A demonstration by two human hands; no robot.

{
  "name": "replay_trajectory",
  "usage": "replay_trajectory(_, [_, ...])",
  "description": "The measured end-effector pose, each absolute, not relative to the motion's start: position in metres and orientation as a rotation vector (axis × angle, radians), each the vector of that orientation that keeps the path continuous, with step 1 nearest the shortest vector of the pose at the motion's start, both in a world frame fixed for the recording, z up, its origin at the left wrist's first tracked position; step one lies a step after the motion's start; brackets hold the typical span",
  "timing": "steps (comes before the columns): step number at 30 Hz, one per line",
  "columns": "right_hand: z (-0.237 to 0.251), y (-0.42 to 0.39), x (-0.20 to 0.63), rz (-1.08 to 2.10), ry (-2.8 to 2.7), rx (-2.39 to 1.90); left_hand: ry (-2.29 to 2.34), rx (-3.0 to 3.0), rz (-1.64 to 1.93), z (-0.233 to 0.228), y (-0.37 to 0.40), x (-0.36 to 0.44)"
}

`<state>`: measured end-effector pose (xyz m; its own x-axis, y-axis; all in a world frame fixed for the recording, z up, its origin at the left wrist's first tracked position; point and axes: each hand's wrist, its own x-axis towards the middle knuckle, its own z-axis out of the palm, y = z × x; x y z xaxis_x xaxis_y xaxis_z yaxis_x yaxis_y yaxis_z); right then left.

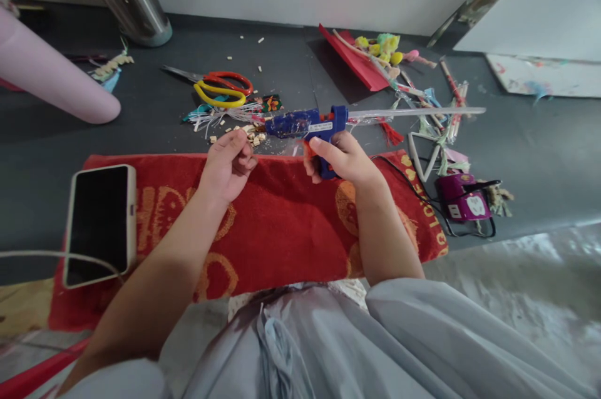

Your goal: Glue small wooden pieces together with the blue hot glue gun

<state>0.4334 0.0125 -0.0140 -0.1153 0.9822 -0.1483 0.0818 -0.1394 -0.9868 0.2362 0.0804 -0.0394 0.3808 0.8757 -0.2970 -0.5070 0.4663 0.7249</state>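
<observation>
Both clamped — right hand [342,155]: blue plastic glue gun [295,124] | left hand [228,163]: small pale chip [248,128]

One head-worn camera looks forward and down.

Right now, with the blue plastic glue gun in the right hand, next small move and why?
Probably ease the blue plastic glue gun slightly rightward before squeezing: the right hand grips its handle, and its tip points at the bare left hand, whose fingertips sit close by, near the small pale pieces. Whether they pinch one, I can't tell.
</observation>
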Motion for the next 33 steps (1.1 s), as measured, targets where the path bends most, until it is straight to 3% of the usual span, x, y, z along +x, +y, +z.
replay_trajectory(33, [-0.0169, 0.0125, 0.4349, 1.360, -1.294, -1.305, 0.766, 0.602, 0.928, -0.0378, 0.0803, 0.2371])
